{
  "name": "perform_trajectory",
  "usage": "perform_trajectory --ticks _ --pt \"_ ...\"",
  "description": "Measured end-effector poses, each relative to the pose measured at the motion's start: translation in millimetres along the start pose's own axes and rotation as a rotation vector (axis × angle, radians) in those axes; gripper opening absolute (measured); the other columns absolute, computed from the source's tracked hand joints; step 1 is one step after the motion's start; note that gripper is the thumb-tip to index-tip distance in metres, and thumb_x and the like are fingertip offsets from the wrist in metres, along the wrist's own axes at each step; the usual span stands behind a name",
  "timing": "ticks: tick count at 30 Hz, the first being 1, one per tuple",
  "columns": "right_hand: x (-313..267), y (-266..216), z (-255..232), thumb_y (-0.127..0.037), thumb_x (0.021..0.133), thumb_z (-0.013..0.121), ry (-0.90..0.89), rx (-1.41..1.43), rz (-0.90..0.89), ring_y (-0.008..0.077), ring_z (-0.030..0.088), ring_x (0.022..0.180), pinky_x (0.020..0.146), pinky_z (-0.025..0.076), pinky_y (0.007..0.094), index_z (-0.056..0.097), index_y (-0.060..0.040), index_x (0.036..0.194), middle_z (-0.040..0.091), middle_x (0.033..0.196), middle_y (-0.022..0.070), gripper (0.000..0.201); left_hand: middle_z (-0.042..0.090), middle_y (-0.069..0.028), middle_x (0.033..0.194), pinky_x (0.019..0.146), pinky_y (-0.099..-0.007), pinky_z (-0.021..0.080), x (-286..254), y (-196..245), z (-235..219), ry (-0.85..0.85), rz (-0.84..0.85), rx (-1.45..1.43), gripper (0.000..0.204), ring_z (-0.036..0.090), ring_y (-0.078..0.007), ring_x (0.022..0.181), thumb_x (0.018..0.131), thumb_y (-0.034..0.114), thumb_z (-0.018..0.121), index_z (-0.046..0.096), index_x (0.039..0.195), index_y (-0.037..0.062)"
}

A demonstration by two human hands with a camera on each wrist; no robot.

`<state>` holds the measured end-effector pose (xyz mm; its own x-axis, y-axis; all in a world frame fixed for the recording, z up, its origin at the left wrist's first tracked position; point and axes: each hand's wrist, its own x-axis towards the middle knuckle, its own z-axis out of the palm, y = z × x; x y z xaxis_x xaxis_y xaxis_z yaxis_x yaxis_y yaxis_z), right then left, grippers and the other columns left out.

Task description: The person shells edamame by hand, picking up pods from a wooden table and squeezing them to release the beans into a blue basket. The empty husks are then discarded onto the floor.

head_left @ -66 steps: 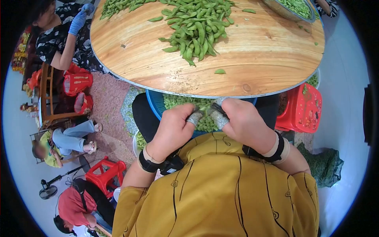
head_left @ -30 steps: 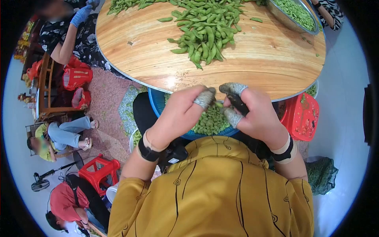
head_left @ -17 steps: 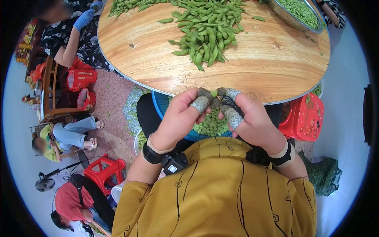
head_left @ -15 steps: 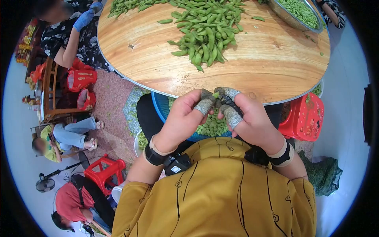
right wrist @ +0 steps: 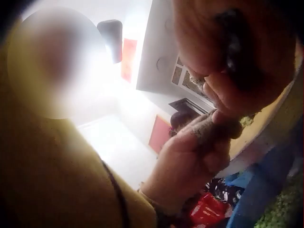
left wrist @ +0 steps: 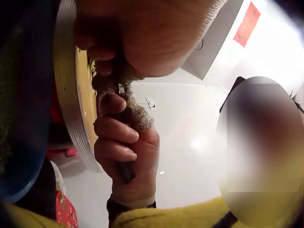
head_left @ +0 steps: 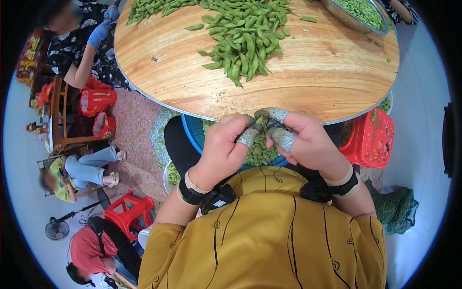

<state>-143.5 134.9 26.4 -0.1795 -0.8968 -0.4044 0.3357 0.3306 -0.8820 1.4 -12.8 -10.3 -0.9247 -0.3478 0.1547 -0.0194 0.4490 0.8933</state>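
Both hands meet just over the table's near edge, thumbs and index fingers wrapped in stained, greyish tape. My left hand (head_left: pixel 224 144) pinches a green soybean pod (head_left: pixel 260 120), mostly hidden between the fingertips. The right hand (head_left: pixel 305 139) curls round a slim black-handled tool (right wrist: pixel 232 45), whose handle end shows below the palm in the left wrist view; its working end is hidden. Right fingertips come right up to the pod. Beneath the hands, a blue basket (head_left: pixel 191 135) holds shelled green beans (head_left: pixel 262 153). Ahead lies a heap of unshelled pods (head_left: pixel 248 41).
The round wooden table (head_left: pixel 168 82) has its rim close beyond the hands. A metal bowl of beans (head_left: pixel 358 14) stands at its far right. A red stool (head_left: pixel 373 139) is at right, another red stool (head_left: pixel 127 214) at left. A person in blue gloves (head_left: pixel 98 33) sits at left.
The hands, apart a second ago with the black tool showing, have come together at the pod. Since half a second ago they have shifted slightly down, and the pod shows tilted between the fingertips.
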Motion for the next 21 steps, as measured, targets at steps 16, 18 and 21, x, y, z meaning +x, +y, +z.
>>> perform_trajectory --ticks 16,18,21 --pt "5 37 -1 -0.01 0.086 0.067 0.077 -0.222 -0.333 0.0065 0.059 0.083 0.073 0.05 0.0243 0.06 -0.0031 0.115 0.065 0.091 0.0036 0.03 0.041 -0.0026 0.057 0.046 -0.0249 0.028 -18 -18 9 -0.248 -0.686 -1.452 0.025 0.036 -0.0109 0.048 0.094 0.019 0.048 0.053 0.107 -0.0017" --pt "6 33 -1 -0.011 0.087 0.068 0.051 -0.073 -0.209 0.005 0.058 0.082 0.072 0.049 0.0233 0.06 -0.0018 0.112 0.064 0.092 0.001 0.028 0.041 -0.0025 0.057 0.046 -0.0248 0.028 -20 -22 11 -0.26 -0.689 -1.482 0.025 0.035 -0.0107 0.048 0.093 0.019 0.049 0.054 0.105 -0.0023" --pt "6 24 -2 -0.011 0.086 0.069 -0.003 -0.016 -0.13 0.0032 0.054 0.079 0.069 0.047 0.0214 0.062 -0.0004 0.102 0.063 0.088 -0.0016 0.021 0.041 -0.0025 0.056 0.045 -0.0245 0.027 -25 -32 12 -0.32 -0.686 -1.588 0.023 0.035 -0.0105 0.047 0.093 0.019 0.049 0.055 0.1 -0.0023"
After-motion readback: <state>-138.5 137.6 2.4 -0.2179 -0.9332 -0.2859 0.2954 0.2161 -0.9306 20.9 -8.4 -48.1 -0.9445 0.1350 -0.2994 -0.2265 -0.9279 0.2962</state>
